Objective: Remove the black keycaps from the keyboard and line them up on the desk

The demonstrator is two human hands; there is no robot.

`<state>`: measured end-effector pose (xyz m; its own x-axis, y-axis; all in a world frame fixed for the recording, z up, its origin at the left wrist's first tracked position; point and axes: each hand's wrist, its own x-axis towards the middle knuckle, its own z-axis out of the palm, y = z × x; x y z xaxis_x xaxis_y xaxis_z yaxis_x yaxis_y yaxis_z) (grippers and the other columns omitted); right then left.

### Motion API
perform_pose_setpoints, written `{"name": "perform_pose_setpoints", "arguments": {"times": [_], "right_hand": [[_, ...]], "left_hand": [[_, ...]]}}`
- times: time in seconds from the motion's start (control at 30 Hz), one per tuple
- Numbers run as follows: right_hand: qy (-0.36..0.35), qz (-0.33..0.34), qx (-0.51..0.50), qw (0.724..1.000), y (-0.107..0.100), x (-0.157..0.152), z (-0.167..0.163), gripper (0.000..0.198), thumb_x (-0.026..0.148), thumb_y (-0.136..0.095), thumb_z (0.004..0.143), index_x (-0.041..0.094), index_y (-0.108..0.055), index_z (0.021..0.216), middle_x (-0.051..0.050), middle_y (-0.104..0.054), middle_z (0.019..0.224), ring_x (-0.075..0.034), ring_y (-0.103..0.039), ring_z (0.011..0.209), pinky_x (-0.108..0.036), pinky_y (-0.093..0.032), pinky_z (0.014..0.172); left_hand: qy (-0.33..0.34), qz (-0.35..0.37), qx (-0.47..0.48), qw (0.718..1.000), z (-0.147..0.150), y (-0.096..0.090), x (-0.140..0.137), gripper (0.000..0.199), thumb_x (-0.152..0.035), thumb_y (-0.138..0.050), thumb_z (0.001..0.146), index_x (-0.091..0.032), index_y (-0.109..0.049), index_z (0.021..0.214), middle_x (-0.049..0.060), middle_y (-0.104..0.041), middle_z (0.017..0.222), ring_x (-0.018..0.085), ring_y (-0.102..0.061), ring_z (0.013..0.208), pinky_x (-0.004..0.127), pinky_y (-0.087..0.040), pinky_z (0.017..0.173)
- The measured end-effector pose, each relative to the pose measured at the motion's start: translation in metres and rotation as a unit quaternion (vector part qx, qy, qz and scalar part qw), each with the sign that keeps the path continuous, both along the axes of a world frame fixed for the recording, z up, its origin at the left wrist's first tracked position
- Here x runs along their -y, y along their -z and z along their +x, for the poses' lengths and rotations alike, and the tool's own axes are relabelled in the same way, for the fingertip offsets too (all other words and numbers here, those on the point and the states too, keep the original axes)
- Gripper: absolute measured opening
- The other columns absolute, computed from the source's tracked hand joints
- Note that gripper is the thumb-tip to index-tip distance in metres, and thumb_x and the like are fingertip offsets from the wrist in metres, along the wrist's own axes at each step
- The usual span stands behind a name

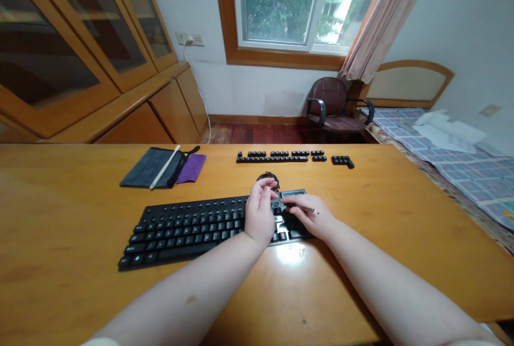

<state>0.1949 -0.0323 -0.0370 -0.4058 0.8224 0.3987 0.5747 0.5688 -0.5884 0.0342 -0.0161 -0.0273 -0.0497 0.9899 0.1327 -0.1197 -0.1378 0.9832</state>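
A black keyboard [188, 231] lies slightly slanted on the wooden desk. Its top row and right-hand section show gaps where keycaps are off. My left hand [259, 215] rests on edge over the keys right of the middle, its fingers loosely curved and apart, with nothing visible in them. Beside it, over the right-hand section, my right hand [309, 215] pinches a thin pen-like tool [308, 209]. That tool's working end is hidden by my fingers. Loose black keycaps [273, 159] stand in rows beyond the keyboard, with a smaller group [341, 160] farther right.
A coiled black cable [268, 176] lies behind the keyboard. At the back left of the desk [80, 217] are a dark pouch [140, 169], a pale brush-like stick [165, 166] and a purple cloth [191, 168]. Beyond the desk stands an armchair [329, 102].
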Motion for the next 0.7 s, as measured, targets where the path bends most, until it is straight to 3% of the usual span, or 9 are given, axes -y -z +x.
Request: {"name": "perform_pose_setpoints", "arguments": {"times": [0.17, 0.43, 0.57, 0.7], "right_hand": [[-0.085, 0.019, 0.036, 0.996, -0.006, 0.004, -0.004, 0.039, 0.046, -0.037, 0.093, 0.022, -0.059, 0.114, -0.006, -0.070, 0.089, -0.017, -0.064, 0.079, -0.029, -0.046, 0.072], [-0.092, 0.061, 0.101, 0.989, -0.011, 0.000, -0.003, 0.038, 0.045, -0.037, 0.093, 0.019, -0.061, 0.108, -0.007, -0.067, 0.076, -0.017, -0.061, 0.067, -0.028, -0.043, 0.064], [-0.045, 0.050, 0.055, 0.996, -0.008, -0.004, 0.008, 0.031, 0.040, -0.042, 0.092, 0.020, -0.063, 0.103, -0.006, -0.069, 0.080, -0.016, -0.063, 0.069, -0.028, -0.046, 0.065], [0.070, 0.037, -0.039, 0.996, -0.006, -0.009, 0.021, 0.030, 0.038, -0.040, 0.092, 0.022, -0.065, 0.095, -0.005, -0.069, 0.084, -0.017, -0.064, 0.077, -0.030, -0.048, 0.070]], "left_hand": [[-0.043, 0.040, 0.037, 0.998, -0.004, 0.001, -0.001, 0.022, -0.030, -0.037, 0.091, -0.018, -0.055, 0.098, 0.004, -0.058, 0.095, 0.011, -0.052, 0.070, 0.025, -0.043, 0.073], [-0.028, 0.039, 0.008, 0.999, -0.004, -0.002, -0.002, 0.019, -0.028, -0.040, 0.089, -0.018, -0.054, 0.098, 0.004, -0.059, 0.094, 0.012, -0.053, 0.070, 0.026, -0.044, 0.073], [0.020, 0.074, -0.172, 0.982, -0.005, -0.006, 0.000, 0.019, -0.021, -0.046, 0.085, -0.019, -0.056, 0.101, 0.006, -0.061, 0.100, 0.017, -0.057, 0.087, 0.033, -0.044, 0.084], [0.094, 0.155, -0.391, 0.903, -0.003, -0.004, 0.006, 0.032, -0.019, -0.052, 0.080, -0.020, -0.056, 0.111, 0.009, -0.060, 0.116, 0.025, -0.051, 0.110, 0.044, -0.034, 0.100]]}}
